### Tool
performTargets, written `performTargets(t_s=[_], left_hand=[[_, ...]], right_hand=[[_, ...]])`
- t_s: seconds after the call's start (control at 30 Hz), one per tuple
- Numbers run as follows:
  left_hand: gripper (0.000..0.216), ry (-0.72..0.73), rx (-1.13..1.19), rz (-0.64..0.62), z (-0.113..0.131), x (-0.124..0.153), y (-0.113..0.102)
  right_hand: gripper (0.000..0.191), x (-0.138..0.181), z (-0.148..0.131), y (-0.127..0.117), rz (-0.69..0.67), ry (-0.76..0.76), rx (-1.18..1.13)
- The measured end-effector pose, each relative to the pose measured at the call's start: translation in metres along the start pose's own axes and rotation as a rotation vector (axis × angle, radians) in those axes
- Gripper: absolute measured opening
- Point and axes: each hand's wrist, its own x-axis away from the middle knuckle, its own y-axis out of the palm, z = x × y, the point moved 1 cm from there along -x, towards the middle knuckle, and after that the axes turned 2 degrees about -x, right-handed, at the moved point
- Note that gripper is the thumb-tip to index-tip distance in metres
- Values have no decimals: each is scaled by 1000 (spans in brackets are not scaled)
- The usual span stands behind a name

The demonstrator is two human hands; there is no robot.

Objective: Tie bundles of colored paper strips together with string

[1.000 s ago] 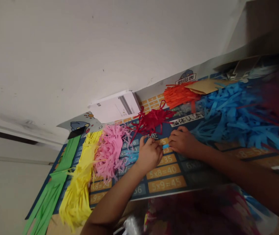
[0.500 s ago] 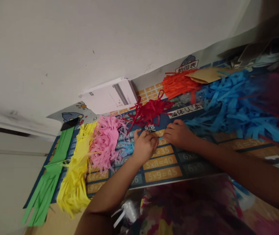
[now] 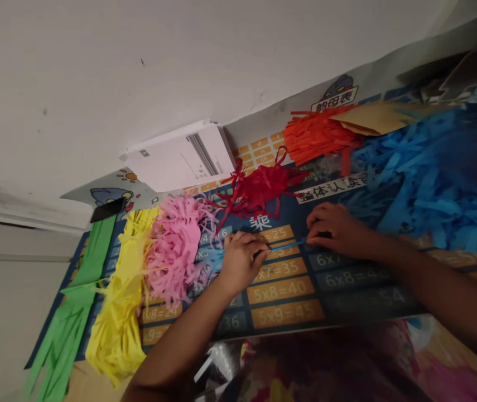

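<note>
A thin blue paper strip (image 3: 287, 245) stretches between my two hands, just above the multiplication chart. My left hand (image 3: 241, 261) is closed on one end, thumb against fingers. On that hand's outer side, blue fringed paper (image 3: 212, 261) sticks out beside the pink shredded paper (image 3: 175, 240). The strip's other end runs to my right hand (image 3: 336, 230), pinched between its fingertips. Behind the hands lies a dark red bundle of paper strips (image 3: 263, 190). A large heap of blue paper strips (image 3: 434, 190) spreads beyond my right hand.
Yellow fringed paper (image 3: 125, 301) and green fringed paper (image 3: 71, 285) lie at left, with a dark phone-like object (image 3: 107, 209) above the green. A white paper stack (image 3: 175, 159) leans at the wall. Orange-red strips (image 3: 319, 137) and tan paper (image 3: 376, 116) lie at the back right.
My right hand has moved right, away from my left, and more of the blue strip shows between them. My left hand stays closed near the pink paper. The view has shifted slightly.
</note>
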Motion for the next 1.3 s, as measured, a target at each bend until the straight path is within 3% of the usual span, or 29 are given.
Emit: performTargets(t_s=[0.4,0.5,0.6,0.67,0.8,1.0,1.13,1.2,1.3], left_hand=[[13,-46,-188,-9,10,-7,7],[10,54,-194,41,11,-6,7],[21,284,-219,75,15,-3,7],[21,360,-260,86,19,-1,8],[18,382,-303,72,26,-2,12],[21,343,-314,113,31,-8,22],[28,362,-436,203,42,4,2],[26,455,-432,311,50,17,-19],[12,634,-334,482,63,38,-48]], right_hand=[[7,-1,-4,4,24,56,83],[5,0,-10,3,36,81,137],[15,2,-24,3,73,-55,224],[14,3,-35,4,99,-193,293],[19,-1,-52,9,87,-346,465],[22,-13,-56,18,47,-344,551],[18,-11,-71,8,113,-248,425],[18,-6,-86,-4,105,-167,208],[27,2,-108,-23,-133,-26,-346]])
